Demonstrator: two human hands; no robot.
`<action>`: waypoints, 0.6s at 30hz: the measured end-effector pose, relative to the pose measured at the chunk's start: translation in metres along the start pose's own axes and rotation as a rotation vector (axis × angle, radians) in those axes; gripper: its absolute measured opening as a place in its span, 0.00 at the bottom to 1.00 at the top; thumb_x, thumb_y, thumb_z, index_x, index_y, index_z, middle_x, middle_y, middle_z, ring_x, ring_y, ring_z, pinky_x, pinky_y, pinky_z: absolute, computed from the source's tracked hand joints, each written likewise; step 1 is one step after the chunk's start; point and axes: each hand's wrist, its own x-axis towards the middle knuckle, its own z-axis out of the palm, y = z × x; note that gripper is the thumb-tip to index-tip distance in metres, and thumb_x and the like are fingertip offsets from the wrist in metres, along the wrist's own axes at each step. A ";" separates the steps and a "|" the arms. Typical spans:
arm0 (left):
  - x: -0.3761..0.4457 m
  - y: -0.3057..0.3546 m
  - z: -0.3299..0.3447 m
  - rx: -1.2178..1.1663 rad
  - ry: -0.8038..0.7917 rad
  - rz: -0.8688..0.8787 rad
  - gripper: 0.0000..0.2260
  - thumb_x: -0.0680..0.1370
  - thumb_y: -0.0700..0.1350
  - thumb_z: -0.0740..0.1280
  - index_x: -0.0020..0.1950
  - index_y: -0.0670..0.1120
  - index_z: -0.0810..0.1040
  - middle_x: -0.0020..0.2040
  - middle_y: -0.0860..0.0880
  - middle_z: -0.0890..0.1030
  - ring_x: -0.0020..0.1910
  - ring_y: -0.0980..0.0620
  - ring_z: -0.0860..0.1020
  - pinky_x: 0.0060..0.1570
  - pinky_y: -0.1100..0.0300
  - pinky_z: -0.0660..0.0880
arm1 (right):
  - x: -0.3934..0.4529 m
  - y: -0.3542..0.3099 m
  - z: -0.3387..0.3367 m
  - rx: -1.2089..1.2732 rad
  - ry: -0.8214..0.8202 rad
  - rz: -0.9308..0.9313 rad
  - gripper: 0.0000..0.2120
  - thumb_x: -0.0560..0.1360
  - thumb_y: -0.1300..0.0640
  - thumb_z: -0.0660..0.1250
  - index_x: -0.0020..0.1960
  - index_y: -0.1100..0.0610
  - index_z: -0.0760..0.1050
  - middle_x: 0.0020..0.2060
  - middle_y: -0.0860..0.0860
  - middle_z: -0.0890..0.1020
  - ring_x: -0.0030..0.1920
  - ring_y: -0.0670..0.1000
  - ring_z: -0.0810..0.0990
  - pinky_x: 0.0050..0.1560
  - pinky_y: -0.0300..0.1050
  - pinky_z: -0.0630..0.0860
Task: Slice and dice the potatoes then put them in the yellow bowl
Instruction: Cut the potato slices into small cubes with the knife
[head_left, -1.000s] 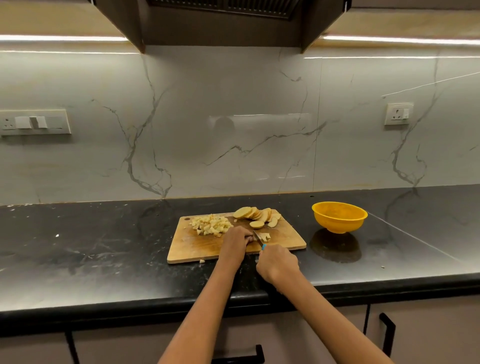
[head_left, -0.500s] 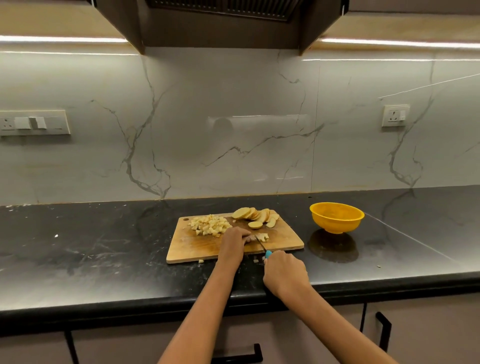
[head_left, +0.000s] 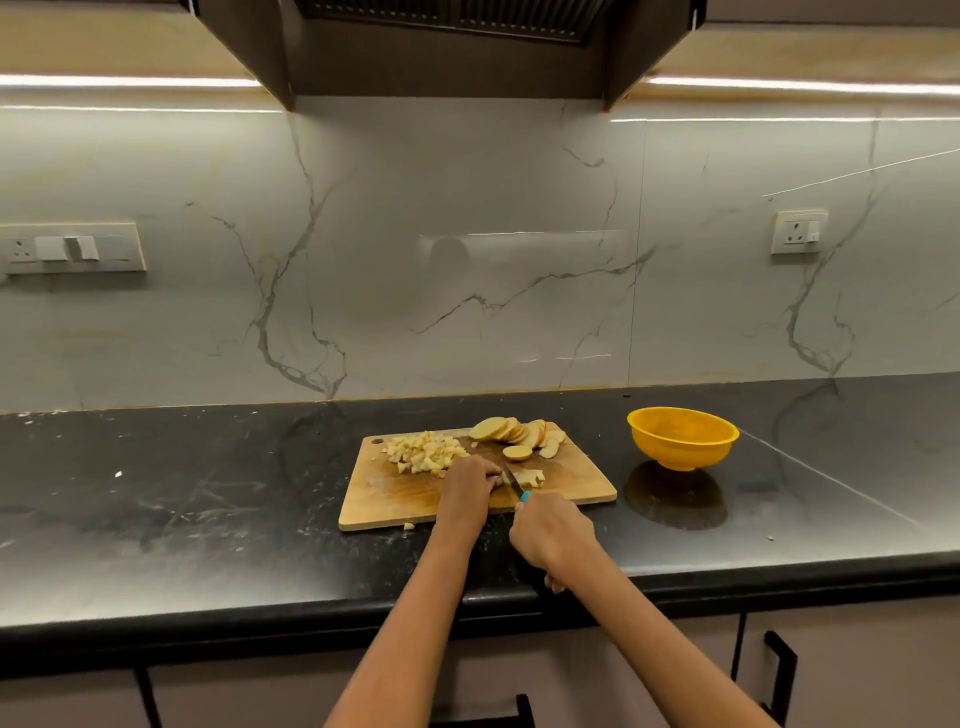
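Pale diced potatoes (head_left: 423, 453), heaped

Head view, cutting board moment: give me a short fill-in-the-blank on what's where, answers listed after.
1. The right hand grips a knife with a ____ handle.
2. The yellow bowl stands on the counter to the ____ of the cutting board.
3. The diced potato pile lies to the ____ of the potato slices.

Answers: blue; right; left

Diced potato (head_left: 425, 453) left on board (head_left: 395, 506), slices (head_left: 517, 435) behind, bowl (head_left: 682, 437) right
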 end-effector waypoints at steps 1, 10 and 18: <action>0.001 0.000 0.000 0.009 -0.013 -0.003 0.08 0.78 0.39 0.64 0.51 0.40 0.83 0.49 0.45 0.83 0.48 0.50 0.79 0.48 0.62 0.71 | 0.001 -0.001 -0.001 -0.015 -0.036 -0.003 0.14 0.81 0.57 0.55 0.55 0.64 0.74 0.49 0.58 0.81 0.49 0.56 0.81 0.46 0.45 0.75; 0.000 0.003 -0.004 0.089 -0.066 0.017 0.08 0.77 0.40 0.65 0.47 0.40 0.83 0.43 0.44 0.83 0.43 0.49 0.80 0.45 0.57 0.76 | -0.003 -0.014 -0.002 -0.165 -0.043 -0.043 0.14 0.79 0.59 0.59 0.62 0.61 0.73 0.59 0.56 0.78 0.59 0.55 0.77 0.54 0.44 0.73; -0.005 0.004 0.001 0.093 0.050 -0.018 0.09 0.79 0.41 0.62 0.51 0.42 0.82 0.49 0.45 0.82 0.44 0.55 0.75 0.48 0.60 0.72 | -0.022 0.015 0.005 -0.091 0.148 -0.020 0.14 0.82 0.52 0.55 0.60 0.59 0.72 0.55 0.54 0.80 0.55 0.53 0.79 0.46 0.43 0.69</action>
